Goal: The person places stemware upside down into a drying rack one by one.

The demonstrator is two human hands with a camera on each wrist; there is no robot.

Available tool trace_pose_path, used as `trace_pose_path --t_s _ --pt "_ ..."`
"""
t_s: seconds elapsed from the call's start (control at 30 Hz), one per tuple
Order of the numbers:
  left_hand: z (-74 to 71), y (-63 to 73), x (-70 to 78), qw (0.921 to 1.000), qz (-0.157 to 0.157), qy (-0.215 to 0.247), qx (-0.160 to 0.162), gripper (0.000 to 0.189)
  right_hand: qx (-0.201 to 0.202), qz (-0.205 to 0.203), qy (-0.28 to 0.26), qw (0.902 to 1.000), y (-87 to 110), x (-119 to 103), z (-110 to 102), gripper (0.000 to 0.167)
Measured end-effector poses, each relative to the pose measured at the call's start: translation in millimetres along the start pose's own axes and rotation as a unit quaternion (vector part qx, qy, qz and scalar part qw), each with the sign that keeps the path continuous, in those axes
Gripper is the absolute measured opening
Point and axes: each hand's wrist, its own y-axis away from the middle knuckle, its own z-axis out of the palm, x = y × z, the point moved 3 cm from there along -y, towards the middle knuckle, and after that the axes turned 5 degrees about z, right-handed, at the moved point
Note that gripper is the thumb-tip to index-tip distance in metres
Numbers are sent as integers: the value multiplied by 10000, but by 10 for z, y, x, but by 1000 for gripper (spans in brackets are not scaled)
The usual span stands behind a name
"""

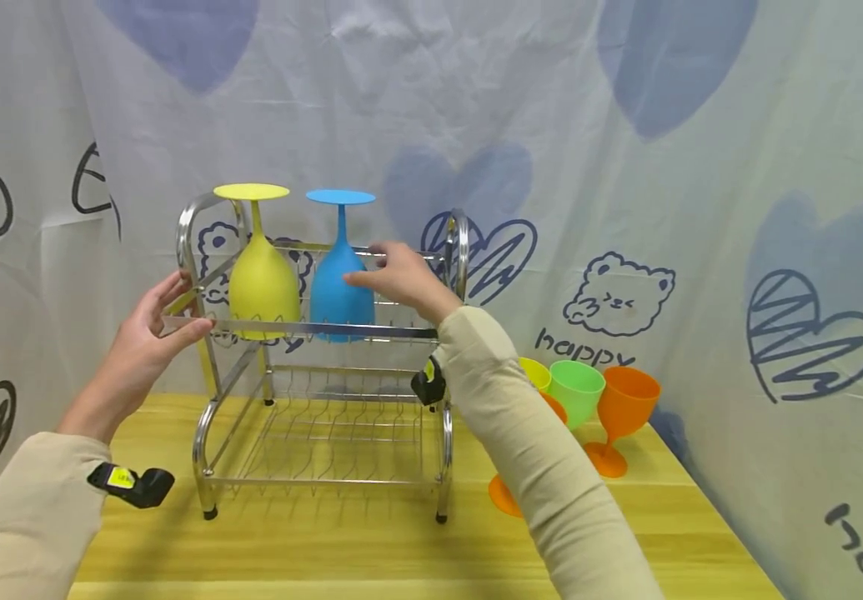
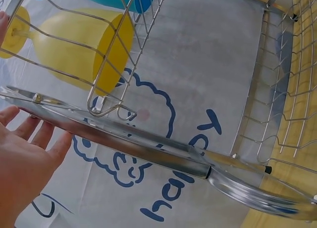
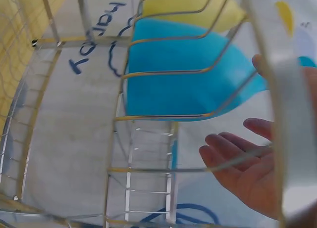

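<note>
A two-tier metal dish rack [image 1: 326, 329] holds a yellow goblet [image 1: 264, 287] and a blue goblet [image 1: 341, 292], both upside down on the upper tier with their bases up. My left hand [image 1: 148, 333] holds the rack's left side, its thumb at the front rail and fingers at the post. In the left wrist view, those fingertips [image 2: 59, 144] touch the metal tube. My right hand [image 1: 404, 279] is beside the blue goblet's bowl, with its fingers spread and slightly bent. From the right wrist view, a gap shows between the fingers [image 3: 228, 154] and the blue goblet [image 3: 183, 74].
Right of the rack, partly behind my right sleeve, stand a green cup [image 1: 577, 387], an orange goblet [image 1: 626, 408], a yellow cup [image 1: 534, 372] and another orange goblet [image 1: 504, 496]. Wire slots [image 1: 341, 442] form the lower tier. A printed curtain [image 1: 431, 108] hangs behind the wooden table [image 1: 311, 550].
</note>
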Motion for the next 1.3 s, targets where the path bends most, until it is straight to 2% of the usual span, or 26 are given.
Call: trace_pose_path --t_s 0.13,0.23,0.43,0.53,0.6,0.73,0.93,1.13,1.3 --pt "34 45 -25 9998 -32 -52 164 74 217 -580 2 9981 169 -4 -98 63" --pt "68 65 -21 9993 -11 -132 342 72 478 -1108 -23 9927 359 -4 -222 57" --pt "140 113 5 9954 77 -258 925 67 1127 -2087 -349 9708 742 147 -511 42" --pt "175 150 25 9919 122 -306 1227 64 1400 -2269 -440 9628 907 329 -629 37" --pt "196 175 42 9894 173 -337 1405 61 1547 -2172 -441 9628 996 483 -695 36" --pt "240 227 71 9851 242 -319 1674 56 1753 -1686 -384 9692 1137 842 -816 37" --pt "285 293 81 9796 217 -328 1972 57 1819 -936 -242 9786 1253 1380 -918 43" --pt "325 398 58 9789 -28 -558 1967 64 1659 -123 -91 9860 1317 1850 -854 53" --pt "442 501 52 9828 96 -482 1780 67 1501 261 -260 9880 1369 2168 -704 64"
